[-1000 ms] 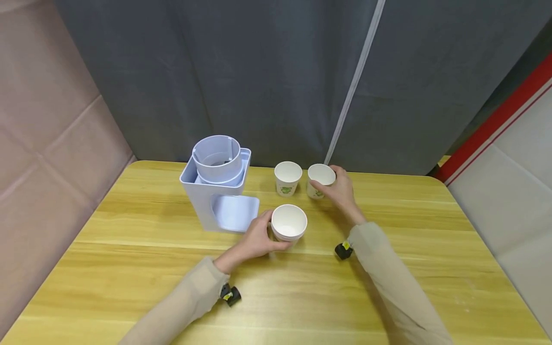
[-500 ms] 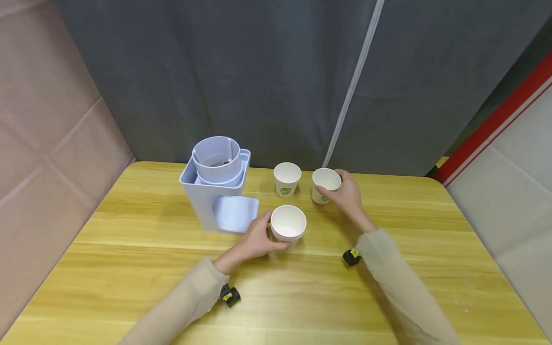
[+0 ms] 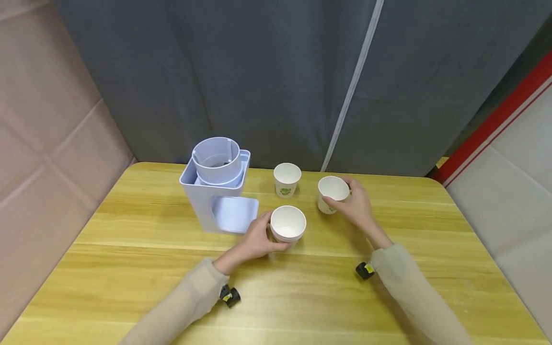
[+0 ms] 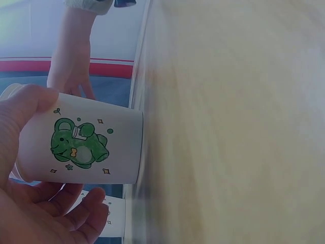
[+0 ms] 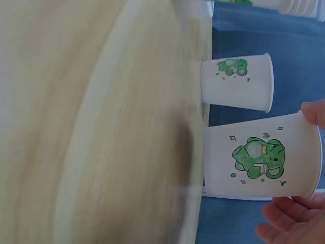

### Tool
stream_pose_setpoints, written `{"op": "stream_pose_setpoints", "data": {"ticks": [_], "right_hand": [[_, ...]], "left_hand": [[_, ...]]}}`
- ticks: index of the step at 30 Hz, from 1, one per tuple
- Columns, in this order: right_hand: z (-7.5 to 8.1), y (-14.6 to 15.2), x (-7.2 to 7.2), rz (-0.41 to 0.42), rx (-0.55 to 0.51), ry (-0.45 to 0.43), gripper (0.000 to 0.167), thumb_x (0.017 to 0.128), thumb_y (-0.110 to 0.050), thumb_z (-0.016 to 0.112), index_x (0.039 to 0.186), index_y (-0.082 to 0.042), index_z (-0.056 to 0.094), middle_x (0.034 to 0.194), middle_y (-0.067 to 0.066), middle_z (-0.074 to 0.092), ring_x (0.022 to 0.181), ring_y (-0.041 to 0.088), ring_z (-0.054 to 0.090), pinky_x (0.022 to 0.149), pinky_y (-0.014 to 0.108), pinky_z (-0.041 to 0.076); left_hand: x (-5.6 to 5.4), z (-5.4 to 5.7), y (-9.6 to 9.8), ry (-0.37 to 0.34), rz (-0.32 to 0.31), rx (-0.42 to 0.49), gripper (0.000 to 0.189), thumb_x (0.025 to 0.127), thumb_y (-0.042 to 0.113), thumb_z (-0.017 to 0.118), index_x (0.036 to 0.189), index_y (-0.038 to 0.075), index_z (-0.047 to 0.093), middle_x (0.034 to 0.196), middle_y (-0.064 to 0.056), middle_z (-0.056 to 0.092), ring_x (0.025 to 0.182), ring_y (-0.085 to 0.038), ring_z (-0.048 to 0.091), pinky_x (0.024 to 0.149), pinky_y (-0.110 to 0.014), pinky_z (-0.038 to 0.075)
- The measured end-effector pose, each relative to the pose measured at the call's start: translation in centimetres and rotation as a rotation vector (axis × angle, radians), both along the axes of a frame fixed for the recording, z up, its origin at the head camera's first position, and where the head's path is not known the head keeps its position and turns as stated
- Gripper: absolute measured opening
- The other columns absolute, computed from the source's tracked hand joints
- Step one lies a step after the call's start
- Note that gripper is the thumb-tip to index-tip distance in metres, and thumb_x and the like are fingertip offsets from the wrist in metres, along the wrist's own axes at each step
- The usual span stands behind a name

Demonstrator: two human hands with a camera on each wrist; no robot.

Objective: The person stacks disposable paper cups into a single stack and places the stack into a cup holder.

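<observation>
A white paper cup (image 3: 334, 189) is upright toward the back of the table (image 3: 276, 297), right of its middle, and the person's right hand (image 3: 356, 205) is grasping it, thumb on one side, fingers round the other. I can't tell whether its base touches the wood. From the right wrist I can make out a green bear (image 5: 260, 157) printed on its side, with little stars and dots around it.

Nearer the person, a nested stack of cups (image 3: 288, 225) stands upright in the grasp of the left hand (image 3: 258, 238), thumb and fingers curled around it; the same sort of bear shows on that one too. A third cup (image 3: 286, 181) stands by itself behind the stack, just left of the right hand's cup and apart from it.

Left of the cups is a pale blue appliance-like stand (image 3: 198, 203), a round open cylinder (image 3: 217, 164) at its top and a flat tray (image 3: 235, 213) at its foot, near the left hand. Both arms wear beige sleeves (image 3: 178, 302), each with a small black camera at the wrist. A dark grey curtain (image 3: 237, 72) hangs behind the table, with a pinkish panel (image 3: 47, 134) on the left
</observation>
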State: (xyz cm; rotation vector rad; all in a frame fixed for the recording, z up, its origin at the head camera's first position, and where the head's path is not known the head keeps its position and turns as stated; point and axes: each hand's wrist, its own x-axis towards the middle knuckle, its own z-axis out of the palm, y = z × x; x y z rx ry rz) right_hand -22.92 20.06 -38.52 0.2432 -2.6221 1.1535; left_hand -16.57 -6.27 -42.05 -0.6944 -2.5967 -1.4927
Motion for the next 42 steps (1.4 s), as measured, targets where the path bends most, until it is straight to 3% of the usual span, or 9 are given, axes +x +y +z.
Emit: {"op": "stream_pose_setpoints", "data": {"ticks": [22,32,42], "right_hand": [[2.9,-0.3,5.1,0.073,-0.07,0.035,0.063,0.068,-0.012,0.082,0.121,0.006,0.052,0.118,0.021,0.056,0.105,0.034,0.053,0.088,0.05,0.047],[5.0,-1.5,5.8,0.098,-0.089,0.062,0.062,0.068,-0.013,0.082,0.12,0.004,0.053,0.113,0.018,0.058,0.104,0.031,0.054,0.089,0.052,0.045],[7.1,-3.7,6.2,0.169,-0.096,0.169,0.064,0.064,-0.017,0.085,0.119,-0.002,0.056,0.109,0.01,0.061,0.1,0.021,0.054,0.084,0.045,0.047]], "left_hand": [[0.0,0.0,0.0,-0.008,-0.001,-0.003,0.073,0.061,0.018,0.085,0.121,-0.006,0.052,0.112,-0.016,0.06,0.104,-0.03,0.057,0.093,-0.043,0.044],[0.0,0.1,-0.1,-0.021,-0.005,0.012,0.073,0.061,0.017,0.085,0.122,-0.005,0.051,0.112,-0.016,0.06,0.104,-0.029,0.057,0.093,-0.043,0.044],[0.0,0.1,-0.1,-0.011,-0.007,0.007,0.074,0.061,0.018,0.085,0.122,-0.004,0.051,0.111,-0.016,0.06,0.102,-0.029,0.058,0.091,-0.043,0.045]]}}
